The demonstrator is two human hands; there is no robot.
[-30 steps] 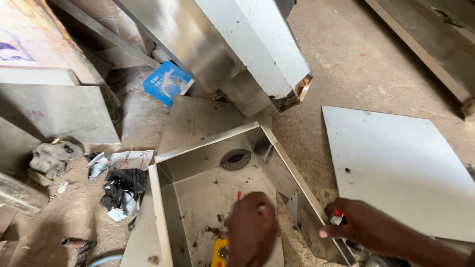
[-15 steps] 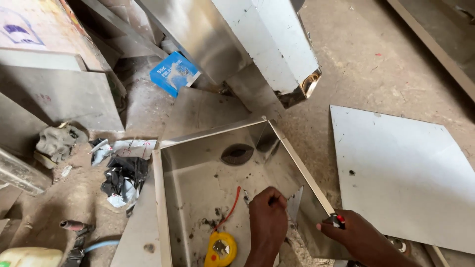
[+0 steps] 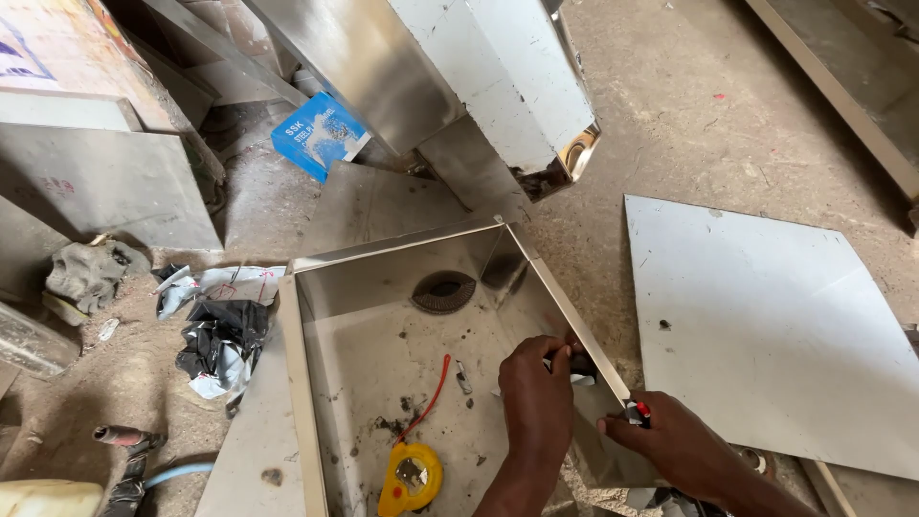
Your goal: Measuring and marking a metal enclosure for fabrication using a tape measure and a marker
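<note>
Roughly, by label:
Left hand [image 3: 536,397]: lower centre of frame, inside the metal tray [image 3: 383,335], fingers closed on a small white piece against the tray's right wall; what it is, cannot tell.
Right hand [image 3: 675,445]: lower right, outside that wall, pinching a red-tipped marker [image 3: 637,412] shut between the fingers.
Tray: centre of frame, on the floor [image 3: 728,115]; looks like stiff thin sheet, light, with sharp edges, so best held by the folded rim.
Tape measure [image 3: 412,476]: yellow, bottom centre, inside the tray.
Disc [image 3: 443,290]: dark, at the tray's far wall.
Flat sheet [image 3: 766,325]: right.
Blue box [image 3: 319,134]: upper left.
</note>
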